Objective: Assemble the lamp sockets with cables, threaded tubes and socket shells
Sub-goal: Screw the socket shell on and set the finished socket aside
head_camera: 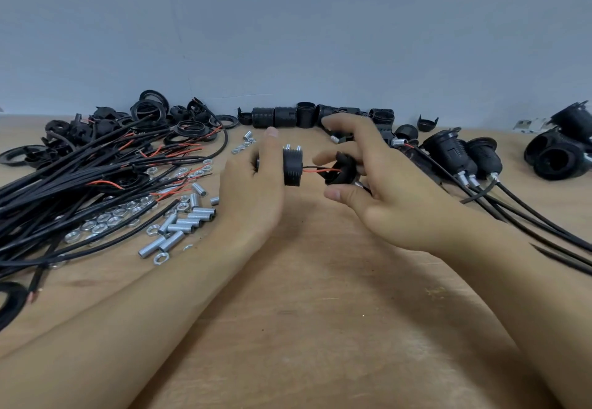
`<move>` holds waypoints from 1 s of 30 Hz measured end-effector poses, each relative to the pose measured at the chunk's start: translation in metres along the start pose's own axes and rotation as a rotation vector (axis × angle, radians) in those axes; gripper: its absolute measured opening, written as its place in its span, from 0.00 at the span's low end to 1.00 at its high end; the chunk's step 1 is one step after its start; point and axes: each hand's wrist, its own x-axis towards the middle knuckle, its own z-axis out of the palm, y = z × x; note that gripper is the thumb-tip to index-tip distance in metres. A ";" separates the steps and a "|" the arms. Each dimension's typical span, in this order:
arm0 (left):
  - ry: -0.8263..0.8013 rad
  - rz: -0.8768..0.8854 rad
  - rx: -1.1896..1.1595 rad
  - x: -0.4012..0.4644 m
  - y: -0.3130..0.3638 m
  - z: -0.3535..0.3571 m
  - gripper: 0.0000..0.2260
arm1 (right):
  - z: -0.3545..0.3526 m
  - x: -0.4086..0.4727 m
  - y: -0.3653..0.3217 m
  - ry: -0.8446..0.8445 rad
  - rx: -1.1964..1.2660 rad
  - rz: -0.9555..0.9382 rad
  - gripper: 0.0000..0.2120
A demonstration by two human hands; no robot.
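Forearms reach in from the lower corners and meet over the middle of the wooden desk [320,328], both bare and angled inward. The left hand [253,190] stands on its edge, thumb up, its fingers curled round a black ribbed socket body [292,167] with two small metal posts on top. The right hand [378,190] lies palm down with fingers spread, index and thumb pinching a rounded black socket cap [341,171]. Thin red wires [315,170] run across the gap between body and cap. Left of the hands lie short, shiny threaded tubes [189,219] and hexagonal nuts [105,219], partly under a loose heap of black cables [64,184] with red cores. To the right, finished sockets [461,155] rest with their cables trailing toward the near edge. Farther back, against the grey wall [288,24], stand threaded black shells [288,116], with flat black rings [150,109] piled at far left.
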 end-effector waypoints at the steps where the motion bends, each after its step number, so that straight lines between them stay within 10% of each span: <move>1: 0.002 -0.009 -0.004 0.000 0.000 0.000 0.22 | 0.000 0.000 0.001 -0.003 0.025 0.016 0.22; 12: -0.069 0.010 0.023 -0.002 -0.003 0.000 0.25 | -0.004 0.000 -0.004 0.031 0.097 0.019 0.25; 18: -0.091 -0.028 0.029 -0.002 -0.002 0.001 0.24 | -0.007 -0.002 -0.006 0.008 0.222 0.091 0.09; 30: -0.118 -0.021 0.064 -0.003 0.000 0.001 0.24 | -0.005 -0.002 -0.007 0.017 0.234 0.089 0.19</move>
